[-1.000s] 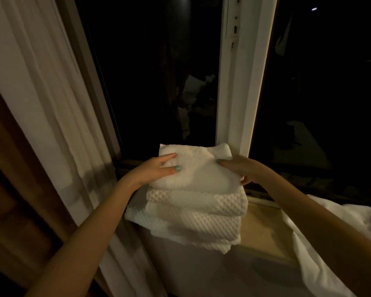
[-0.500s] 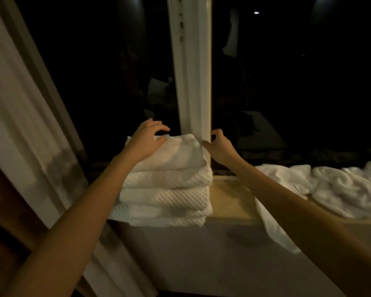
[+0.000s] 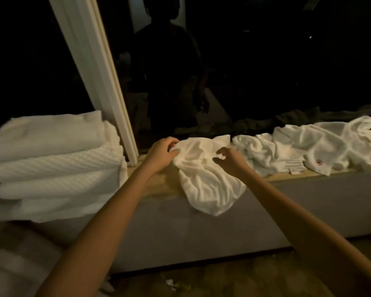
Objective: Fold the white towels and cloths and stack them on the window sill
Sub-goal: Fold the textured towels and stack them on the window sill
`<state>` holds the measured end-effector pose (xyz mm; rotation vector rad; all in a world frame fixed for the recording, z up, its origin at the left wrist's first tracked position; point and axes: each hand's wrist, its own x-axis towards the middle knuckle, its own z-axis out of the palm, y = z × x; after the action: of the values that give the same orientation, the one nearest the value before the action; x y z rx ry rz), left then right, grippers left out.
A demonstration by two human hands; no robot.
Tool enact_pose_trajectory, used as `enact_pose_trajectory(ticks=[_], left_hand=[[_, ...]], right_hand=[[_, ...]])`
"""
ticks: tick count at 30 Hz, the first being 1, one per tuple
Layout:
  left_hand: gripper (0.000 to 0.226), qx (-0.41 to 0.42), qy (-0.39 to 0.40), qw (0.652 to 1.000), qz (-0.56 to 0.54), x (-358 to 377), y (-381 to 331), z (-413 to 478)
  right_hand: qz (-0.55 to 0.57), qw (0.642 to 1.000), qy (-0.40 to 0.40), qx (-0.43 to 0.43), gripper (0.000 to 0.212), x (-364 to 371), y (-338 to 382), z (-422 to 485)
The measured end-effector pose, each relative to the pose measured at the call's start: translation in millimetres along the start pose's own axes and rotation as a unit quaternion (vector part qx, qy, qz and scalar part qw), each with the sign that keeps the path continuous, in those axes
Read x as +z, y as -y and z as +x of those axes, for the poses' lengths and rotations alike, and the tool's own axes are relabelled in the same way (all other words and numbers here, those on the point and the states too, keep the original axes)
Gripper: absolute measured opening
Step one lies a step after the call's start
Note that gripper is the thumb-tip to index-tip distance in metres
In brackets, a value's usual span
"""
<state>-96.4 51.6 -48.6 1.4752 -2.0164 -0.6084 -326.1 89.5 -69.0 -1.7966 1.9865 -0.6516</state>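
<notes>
floor (image 3: 212,281): dim and patterned, a few pale scraps lying on it, below the window sill.
window sill (image 3: 156,185): wooden ledge, bare between the stack and the crumpled towel.
stack (image 3: 54,166): folded white towels piled at the sill's left end, against the white window frame (image 3: 99,71).
crumpled towel (image 3: 204,179): on the sill's middle, one end drooping over the front edge.
left hand (image 3: 162,155): fingers pinching the towel's left top edge.
right hand (image 3: 228,160): fingers curled, gripping its right side.
loose pile (image 3: 308,146): unfolded white cloths along the sill, right of the towel.
glass (image 3: 244,61): black, behind the sill.
</notes>
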Motion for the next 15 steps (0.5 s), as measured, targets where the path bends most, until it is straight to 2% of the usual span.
enact_pose_trajectory(ticks=[5,10,12,15], left_hand=[[0.038,-0.104,0.023,0.994,-0.040,87,21,16],[0.057,-0.146,0.071,0.985,-0.051,129,39,19],[0.047,-0.154,0.043,0.985,-0.070,138,40,17],[0.018,-0.142,0.010,0.988,-0.054,144,40,18]], right_hand=[[-0.069,0.991,0.110,-0.022,0.045,34,-59,18],[-0.101,0.987,0.110,-0.056,0.043,50,-91,35],[-0.086,0.987,0.117,-0.066,0.031,49,-96,42],[-0.050,0.986,0.125,-0.101,0.018,43,-100,50]])
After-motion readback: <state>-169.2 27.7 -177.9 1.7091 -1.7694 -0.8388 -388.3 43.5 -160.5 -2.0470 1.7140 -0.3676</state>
